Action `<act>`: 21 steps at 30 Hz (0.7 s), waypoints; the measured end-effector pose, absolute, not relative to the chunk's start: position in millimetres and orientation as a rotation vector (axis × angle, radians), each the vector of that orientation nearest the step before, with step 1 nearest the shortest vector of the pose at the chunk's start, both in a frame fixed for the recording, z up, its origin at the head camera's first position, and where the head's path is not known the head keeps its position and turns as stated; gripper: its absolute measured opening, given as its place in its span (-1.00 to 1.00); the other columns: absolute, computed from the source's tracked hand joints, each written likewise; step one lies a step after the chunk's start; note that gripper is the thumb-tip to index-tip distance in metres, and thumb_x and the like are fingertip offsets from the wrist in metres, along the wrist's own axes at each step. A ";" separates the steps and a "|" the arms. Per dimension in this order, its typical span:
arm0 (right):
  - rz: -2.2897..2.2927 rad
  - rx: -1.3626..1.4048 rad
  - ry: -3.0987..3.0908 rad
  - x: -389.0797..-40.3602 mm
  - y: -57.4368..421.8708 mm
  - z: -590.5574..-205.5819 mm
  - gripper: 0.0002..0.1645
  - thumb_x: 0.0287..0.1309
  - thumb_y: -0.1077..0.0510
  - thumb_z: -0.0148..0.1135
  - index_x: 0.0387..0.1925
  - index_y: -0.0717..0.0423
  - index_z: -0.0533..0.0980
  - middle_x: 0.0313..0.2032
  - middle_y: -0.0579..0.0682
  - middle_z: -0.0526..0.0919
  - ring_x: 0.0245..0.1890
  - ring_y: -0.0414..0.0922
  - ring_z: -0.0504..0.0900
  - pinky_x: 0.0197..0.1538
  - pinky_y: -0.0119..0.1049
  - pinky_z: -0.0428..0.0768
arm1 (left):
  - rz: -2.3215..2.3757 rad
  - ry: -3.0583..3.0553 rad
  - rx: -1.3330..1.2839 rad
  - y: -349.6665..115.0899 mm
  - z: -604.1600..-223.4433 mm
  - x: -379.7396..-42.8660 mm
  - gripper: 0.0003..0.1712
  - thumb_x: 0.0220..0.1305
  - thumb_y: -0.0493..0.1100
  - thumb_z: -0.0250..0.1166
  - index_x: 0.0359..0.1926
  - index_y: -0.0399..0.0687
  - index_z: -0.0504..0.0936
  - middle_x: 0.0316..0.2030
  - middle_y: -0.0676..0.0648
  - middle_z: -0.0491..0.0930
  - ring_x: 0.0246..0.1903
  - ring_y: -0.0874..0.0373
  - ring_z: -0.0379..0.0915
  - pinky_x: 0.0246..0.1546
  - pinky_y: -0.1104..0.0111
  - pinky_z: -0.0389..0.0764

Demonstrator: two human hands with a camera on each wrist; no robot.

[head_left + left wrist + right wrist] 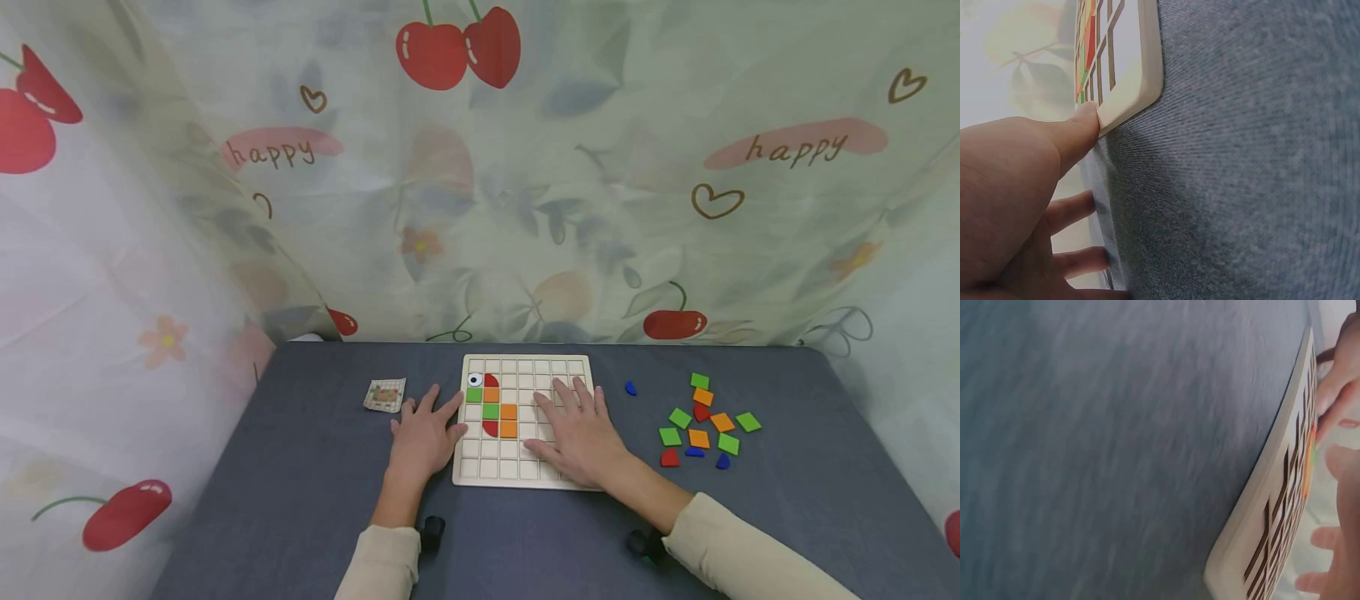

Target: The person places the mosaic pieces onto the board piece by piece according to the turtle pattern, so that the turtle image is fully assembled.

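Observation:
A pale wooden grid board (487, 473) lies on the table, its left columns holding an eye tile (475, 380) and several red, green and orange pieces. My left hand (422, 442) is at the board's left edge, thumb and index finger touching the rim and the other fingers spread on the cloth. In the left wrist view, the thumb (1079, 134) presses at the rim near a rounded corner. Over the board's right half, my right hand (585, 437) is spread with fingers extended, covering many cells. Neither hand holds a loose piece.
Left of the board lies a small picture card (385, 395). On the right are scattered loose tiles: green squares (700, 381), orange squares (698, 438), red pieces (670, 457) and blue pieces (723, 461). One blue piece (631, 388) lies nearer the board. A printed curtain (555, 167) stands behind the table.

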State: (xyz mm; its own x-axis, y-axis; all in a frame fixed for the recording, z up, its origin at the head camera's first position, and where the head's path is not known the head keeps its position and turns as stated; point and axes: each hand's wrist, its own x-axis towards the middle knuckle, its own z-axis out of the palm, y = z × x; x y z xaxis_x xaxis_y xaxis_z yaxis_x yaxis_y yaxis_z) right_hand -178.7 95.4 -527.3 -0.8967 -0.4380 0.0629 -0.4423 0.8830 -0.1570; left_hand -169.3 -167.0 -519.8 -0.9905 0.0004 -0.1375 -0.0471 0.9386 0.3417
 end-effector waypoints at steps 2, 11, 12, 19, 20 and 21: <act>0.278 0.685 -3.043 -181.1 102.2 -527.7 -0.06 0.31 -0.48 0.06 0.52 -0.07 0.29 0.57 0.21 0.15 0.59 0.35 0.02 0.51 0.46 0.02 | 0.524 2.962 -0.036 -166.8 -519.9 -169.1 -0.34 0.45 0.18 0.21 0.51 0.36 0.35 0.58 -0.16 0.17 0.51 -0.46 0.03 0.31 -0.49 0.22; 0.289 0.631 -3.043 -191.9 136.2 -527.6 -0.03 0.31 -0.46 0.10 0.56 -0.09 0.22 0.63 0.19 -0.04 0.62 0.33 -0.13 0.53 0.46 -0.11 | 0.486 2.971 -0.028 -165.7 -521.5 -170.2 -0.34 0.45 0.19 0.21 0.51 0.36 0.35 0.57 -0.15 0.18 0.50 -0.47 0.05 0.29 -0.48 0.25; 0.292 0.624 -3.043 -192.9 139.7 -527.5 -0.03 0.30 -0.45 0.11 0.56 -0.08 0.22 0.63 0.20 -0.04 0.61 0.34 -0.13 0.53 0.46 -0.12 | 0.477 2.971 -0.028 -165.5 -521.7 -170.7 -0.34 0.45 0.20 0.21 0.51 0.36 0.34 0.57 -0.15 0.18 0.50 -0.46 0.05 0.29 -0.48 0.26; 0.357 0.601 -3.049 -199.5 163.2 -531.8 -0.02 0.31 -0.44 0.12 0.56 -0.02 0.21 0.61 0.25 -0.02 0.59 0.38 -0.11 0.51 0.49 -0.13 | 0.468 2.957 -0.041 -166.5 -519.7 -170.3 -0.33 0.46 0.20 0.20 0.52 0.36 0.33 0.58 -0.15 0.16 0.50 -0.46 0.05 0.31 -0.47 0.25; 0.359 0.600 -3.049 -200.1 166.7 -532.7 -0.02 0.31 -0.44 0.12 0.56 -0.01 0.21 0.61 0.25 -0.01 0.59 0.38 -0.10 0.51 0.49 -0.12 | 0.472 2.955 -0.041 -166.6 -519.3 -169.9 -0.34 0.46 0.20 0.20 0.52 0.35 0.33 0.58 -0.15 0.16 0.50 -0.46 0.05 0.31 -0.47 0.24; 0.353 0.598 -3.047 -200.7 170.3 -533.6 -0.02 0.31 -0.43 0.13 0.56 -0.01 0.22 0.60 0.26 0.00 0.58 0.39 -0.08 0.50 0.50 -0.10 | 0.474 2.954 -0.040 -166.6 -518.9 -169.7 -0.33 0.46 0.19 0.20 0.52 0.35 0.33 0.58 -0.16 0.16 0.50 -0.46 0.05 0.31 -0.47 0.24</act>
State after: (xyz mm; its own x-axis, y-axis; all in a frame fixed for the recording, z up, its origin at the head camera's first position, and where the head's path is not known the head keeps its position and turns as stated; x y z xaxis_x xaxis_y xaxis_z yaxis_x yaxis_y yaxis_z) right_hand -200.7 170.3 -533.6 -0.9266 -0.3713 0.0589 -0.3750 0.9013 -0.2170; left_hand -169.7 -166.6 -518.9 -0.9885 -0.0027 -0.1512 -0.0500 0.9496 0.3093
